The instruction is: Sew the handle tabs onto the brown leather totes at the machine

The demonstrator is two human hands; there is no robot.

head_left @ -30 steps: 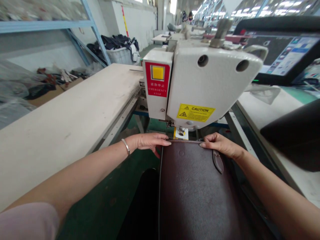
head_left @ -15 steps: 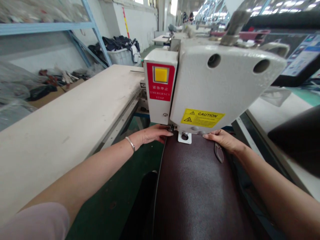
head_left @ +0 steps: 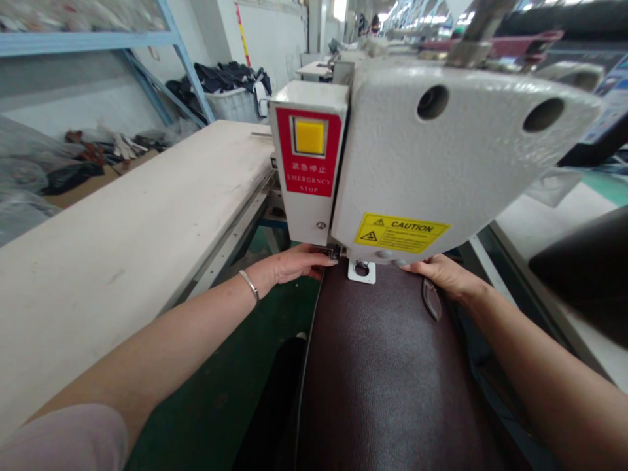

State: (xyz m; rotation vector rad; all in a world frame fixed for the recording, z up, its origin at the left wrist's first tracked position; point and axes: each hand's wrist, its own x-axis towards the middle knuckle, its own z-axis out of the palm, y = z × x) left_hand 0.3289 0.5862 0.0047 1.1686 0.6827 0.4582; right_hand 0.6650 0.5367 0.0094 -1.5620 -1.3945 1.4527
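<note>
A dark brown leather bag panel (head_left: 387, 366) lies under the head of a white sewing machine (head_left: 441, 150), its far edge hidden beneath the head. My left hand (head_left: 297, 261) rests flat with fingers stretched on the panel's left far corner, a bracelet on the wrist. My right hand (head_left: 441, 273) lies flat on the right far edge, next to a small leather tab (head_left: 432, 299); its fingertips sit under the machine head. A white presser plate (head_left: 362, 270) sits between the hands.
A red emergency stop panel with a yellow button (head_left: 309, 150) faces me. A long pale table (head_left: 122, 222) runs at left, blue shelving (head_left: 98, 39) behind it. A dark object (head_left: 583, 275) lies on the right table. The floor is green.
The leather panel has slid forward under the machine head, both hands moving with it. In the last half second little has shifted.
</note>
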